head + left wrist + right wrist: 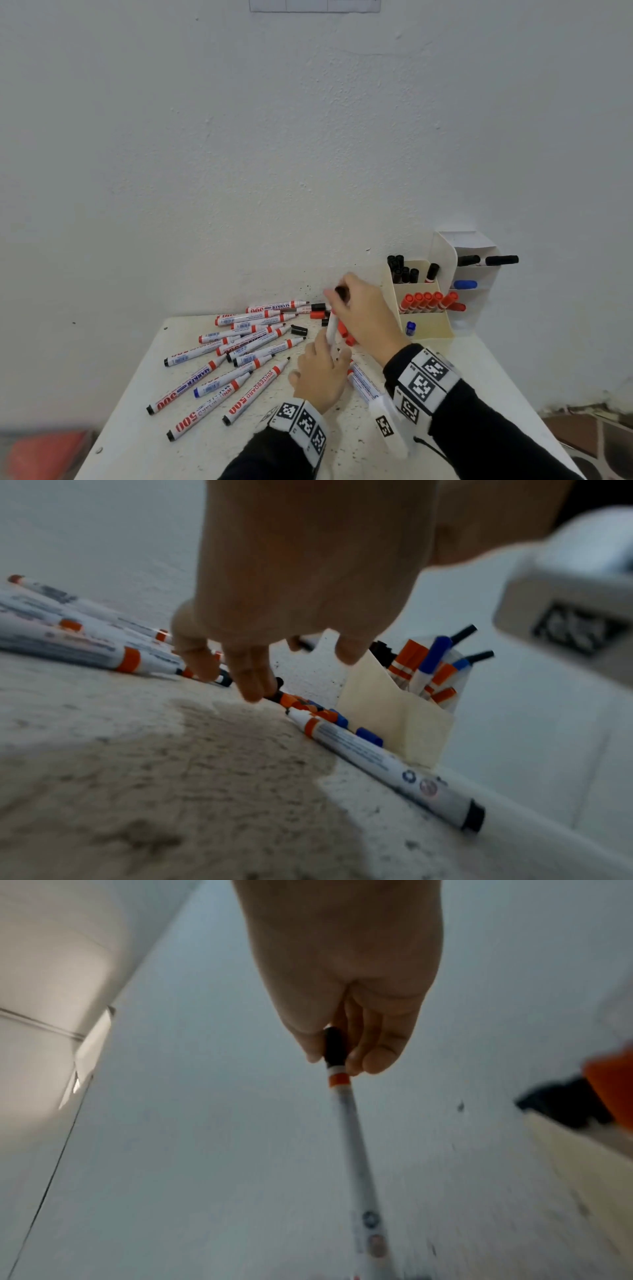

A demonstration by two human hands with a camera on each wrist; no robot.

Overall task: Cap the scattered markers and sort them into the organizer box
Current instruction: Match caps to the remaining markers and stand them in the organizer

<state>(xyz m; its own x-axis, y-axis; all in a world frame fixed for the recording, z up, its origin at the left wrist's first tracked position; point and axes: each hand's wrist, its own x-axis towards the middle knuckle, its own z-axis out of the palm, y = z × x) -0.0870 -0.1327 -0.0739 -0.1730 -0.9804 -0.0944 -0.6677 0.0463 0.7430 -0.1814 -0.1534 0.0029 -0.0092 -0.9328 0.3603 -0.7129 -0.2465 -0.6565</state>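
My right hand point(339, 296) pinches the black cap of a white marker point(331, 330) that hangs upright over the table; the right wrist view shows the fingers point(377, 1061) round the cap point(334, 1047) and the barrel point(347, 1123) pointing down. Below it, my left hand point(329, 353) is open, its fingers point(253, 683) reaching down to loose red and black caps point(294, 703). Several uncapped markers point(239, 346) lie scattered on the left. The cream organizer box point(430, 330) stands at the right with black, red and blue capped markers in separate compartments.
One more marker point(363, 383) lies under my right wrist, near the organizer point(394, 723). Loose caps, black point(299, 330) and red point(317, 314), sit near the wall. A white holder point(476, 270) with black and blue markers stands behind the organizer. The white table's left edge point(137, 377) drops off.
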